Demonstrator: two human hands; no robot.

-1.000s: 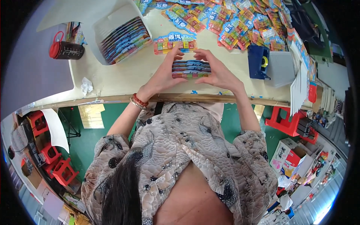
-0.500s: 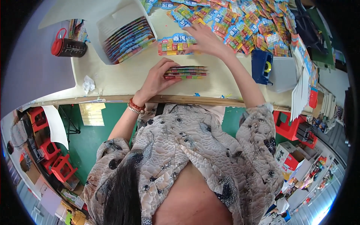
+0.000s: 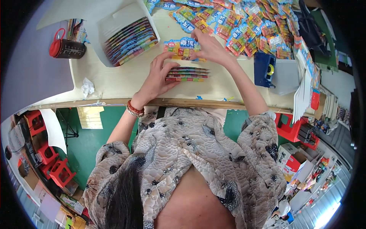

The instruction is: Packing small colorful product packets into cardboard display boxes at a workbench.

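Note:
My left hand (image 3: 154,78) is closed around the left end of a small stack of colourful flat packets (image 3: 188,74), which stands on edge near the table's front. Its upper fingers reach the lower left of a single blue-topped packet (image 3: 182,49) just beyond the stack. At that packet's right end is my right hand (image 3: 211,47), its thumb and fingers bent about the edge; the fingertips are partly hidden. A white box (image 3: 131,11) to the left holds a row of similar packets (image 3: 129,40) standing on edge.
Many loose packets (image 3: 244,28) are heaped at the back right. A dark blue tape dispenser (image 3: 265,68) stands right of my right forearm. A dark cup with a red lid (image 3: 68,48) lies at the left, with a crumpled tissue (image 3: 87,87) nearer the table's front edge (image 3: 171,102).
My right hand has drawn in from the heap side to the single packet's right end. The packet has shifted slightly right and nearer. My left fingers have extended toward it, still holding the stack.

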